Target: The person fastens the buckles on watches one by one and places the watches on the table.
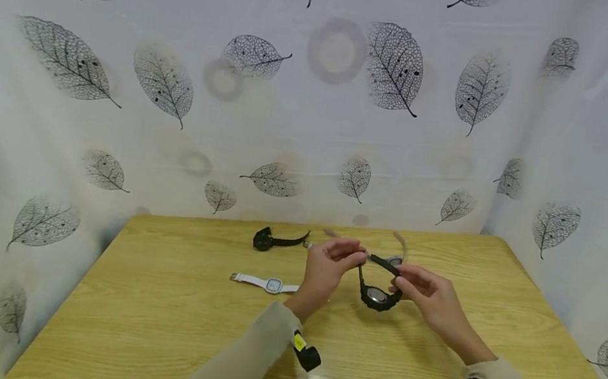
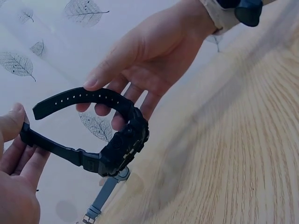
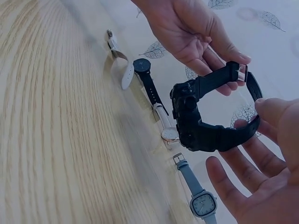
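Both hands hold a chunky black sports watch [image 1: 378, 298] up above the table, its round case hanging at the bottom and its strap bent into a loop. The left hand [image 1: 325, 270] pinches the buckle end of the strap between thumb and fingers; the metal buckle [image 3: 241, 73] shows in the right wrist view. My right hand [image 1: 432, 295] pinches the other strap half, with its row of holes [image 2: 81, 97], between thumb and fingers. In the left wrist view the holed tip stands apart from the buckle end, while in the right wrist view the two overlap.
On the wooden table [image 1: 156, 311] lie several other watches: a black one [image 1: 263, 240] at the back, a white-strapped one [image 1: 273, 286] left of the hands, and a grey-blue square one [image 3: 204, 204] behind them. A leaf-patterned curtain [image 1: 314, 119] borders the table's back and sides.
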Available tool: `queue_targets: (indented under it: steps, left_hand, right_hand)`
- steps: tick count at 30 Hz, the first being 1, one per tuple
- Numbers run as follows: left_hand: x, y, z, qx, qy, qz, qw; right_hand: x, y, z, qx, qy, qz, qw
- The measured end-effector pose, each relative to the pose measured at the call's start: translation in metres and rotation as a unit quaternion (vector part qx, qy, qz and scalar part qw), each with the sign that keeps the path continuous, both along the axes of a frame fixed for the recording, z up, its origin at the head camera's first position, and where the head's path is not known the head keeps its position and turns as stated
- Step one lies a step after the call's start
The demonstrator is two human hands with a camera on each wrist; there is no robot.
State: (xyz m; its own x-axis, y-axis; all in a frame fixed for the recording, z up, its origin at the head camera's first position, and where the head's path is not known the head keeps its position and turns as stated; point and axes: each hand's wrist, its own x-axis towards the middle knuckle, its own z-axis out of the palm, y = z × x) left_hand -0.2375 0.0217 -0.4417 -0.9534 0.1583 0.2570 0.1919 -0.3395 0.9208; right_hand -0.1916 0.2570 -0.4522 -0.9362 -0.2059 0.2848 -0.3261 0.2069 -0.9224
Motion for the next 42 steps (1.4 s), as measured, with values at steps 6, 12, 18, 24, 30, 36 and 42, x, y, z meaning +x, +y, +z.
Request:
queue_targets:
  steps: [6,12,18,24,30,36,42]
  left_hand:
    - [0.004,0.000,0.003,-0.017,0.013,0.012,0.9997]
    - [0.007,0.003,0.004,-0.028,0.033,0.024,0.9988]
    - [0.011,0.004,0.002,-0.022,0.050,0.019,0.9983]
    - [0.011,0.004,-0.001,-0.024,0.054,0.009,0.9982]
    - [0.008,0.003,-0.003,-0.029,0.049,-0.001,0.9984]
    - [0.009,0.001,-0.002,-0.040,0.051,-0.015,0.9978]
    - [0.008,-0.002,-0.004,-0.053,0.048,-0.045,0.9964]
  right_hand:
    - [0.001,-0.005,-0.001,0.009,0.012,-0.006,1.000]
    - [0.003,-0.009,-0.001,0.013,0.011,-0.019,1.000]
    - [0.006,-0.014,0.000,0.010,0.011,-0.015,1.000]
    - [0.005,-0.018,-0.003,0.026,0.015,-0.023,0.999]
    - [0.006,-0.018,-0.004,0.033,0.017,-0.026,0.999]
    - [0.006,-0.017,-0.004,0.035,0.019,-0.022,0.999]
    - [0.008,-0.018,-0.007,0.047,0.029,-0.025,0.998]
